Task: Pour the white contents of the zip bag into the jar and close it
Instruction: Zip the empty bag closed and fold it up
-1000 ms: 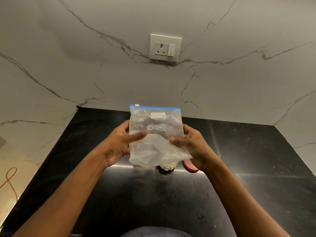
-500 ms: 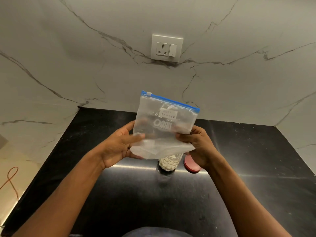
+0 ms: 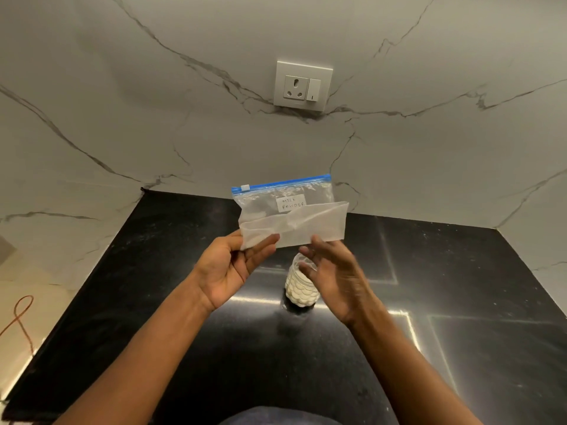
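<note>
since half a second earlier the right hand (image 3: 333, 279) had let go, fingers spread, blurred. the zip bag (image 3: 290, 211), centre frame, was folded up on itself, looked empty, pinched at its lower left corner by the left hand (image 3: 228, 265). thin crinkled clear film, blue zip strip. pouring likely done; scalloped clear jar (image 3: 300, 286) of white powder stood uncapped on the glossy black counter (image 3: 460, 302) below.

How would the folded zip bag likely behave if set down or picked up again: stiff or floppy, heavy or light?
The zip bag is probably floppy: its lower half is folded up while the left hand pinches one corner. Likely very light, since it looks nearly empty. The thin film may be slippery.
</note>
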Motion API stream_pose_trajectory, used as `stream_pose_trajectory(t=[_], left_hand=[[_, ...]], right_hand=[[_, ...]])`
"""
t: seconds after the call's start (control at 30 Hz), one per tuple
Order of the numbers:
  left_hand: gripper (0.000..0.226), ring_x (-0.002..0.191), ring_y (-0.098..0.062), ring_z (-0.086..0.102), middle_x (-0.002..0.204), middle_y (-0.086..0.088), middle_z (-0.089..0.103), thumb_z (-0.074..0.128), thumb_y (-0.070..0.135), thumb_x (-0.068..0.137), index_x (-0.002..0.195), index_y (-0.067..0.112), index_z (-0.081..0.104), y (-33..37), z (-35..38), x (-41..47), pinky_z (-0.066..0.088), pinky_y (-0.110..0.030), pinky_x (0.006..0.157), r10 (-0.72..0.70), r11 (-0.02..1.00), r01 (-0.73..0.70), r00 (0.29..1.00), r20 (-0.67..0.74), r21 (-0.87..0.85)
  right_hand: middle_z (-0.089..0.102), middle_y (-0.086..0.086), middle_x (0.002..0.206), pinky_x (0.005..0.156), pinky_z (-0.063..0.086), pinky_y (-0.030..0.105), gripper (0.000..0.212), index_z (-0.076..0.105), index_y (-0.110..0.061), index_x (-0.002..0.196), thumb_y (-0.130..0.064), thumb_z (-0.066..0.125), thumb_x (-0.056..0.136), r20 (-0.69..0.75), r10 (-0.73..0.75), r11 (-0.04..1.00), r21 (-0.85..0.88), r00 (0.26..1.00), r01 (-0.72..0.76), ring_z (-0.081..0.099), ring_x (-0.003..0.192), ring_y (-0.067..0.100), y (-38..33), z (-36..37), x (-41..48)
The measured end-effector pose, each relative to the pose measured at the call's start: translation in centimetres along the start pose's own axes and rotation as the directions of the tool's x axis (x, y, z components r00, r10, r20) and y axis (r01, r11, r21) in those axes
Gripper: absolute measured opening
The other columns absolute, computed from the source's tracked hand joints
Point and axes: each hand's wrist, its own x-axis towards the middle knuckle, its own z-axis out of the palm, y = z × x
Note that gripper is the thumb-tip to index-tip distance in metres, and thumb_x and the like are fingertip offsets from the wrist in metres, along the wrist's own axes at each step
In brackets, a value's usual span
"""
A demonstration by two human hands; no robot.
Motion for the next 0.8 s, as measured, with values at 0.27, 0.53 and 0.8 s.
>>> stream_pose_trajectory(t=[0.27,0.53,0.8], left_hand=[[0.051,0.124,-0.034,0.071,0.133,-0.016,0.074,0.064,0.041,0.086,0.134,0.024,0.070,-0.8,-0.9,-0.9,0.060,-0.058,0.097,-0.039,0.824,-0.023,0.994,0.097,0.566],[0.042,0.120,-0.031,0.073,0.131,-0.012,0.075,0.077,0.026,0.095,0.135,0.021,0.067,-2.8,1.7,0.2,0.064,-0.042,0.087,0.277,0.798,-0.287,0.956,0.100,0.530],[0.029,0.109,-0.029,0.074,0.119,-0.011,0.077,0.052,0.010,0.106,0.130,0.018,0.067,-4.5,2.9,-0.3,0.067,-0.040,0.077,0.312,0.874,-0.209,0.934,-0.176,0.438]], right_hand=[[0.079,0.013,0.119,0.084,0.065,0.047,0.054,0.066,-0.013,0.131,-0.011,0.083,0.079,-0.259,-0.060,0.964,0.237,0.964,0.124,0.077,0.107,0.031,0.6,3.1,1.9],[0.079,0.010,0.115,0.083,0.066,0.047,0.044,0.063,-0.017,0.131,-0.003,0.076,0.091,-0.260,-0.077,0.983,0.139,0.963,0.116,0.077,0.109,0.028,2.5,3.4,1.2],[0.034,0.004,0.170,0.107,0.046,0.013,0.068,0.028,-0.027,0.163,-0.013,0.061,0.104,0.207,-0.638,0.340,-0.788,0.741,0.513,0.040,0.145,-0.007,4.0,2.2,0.8]])
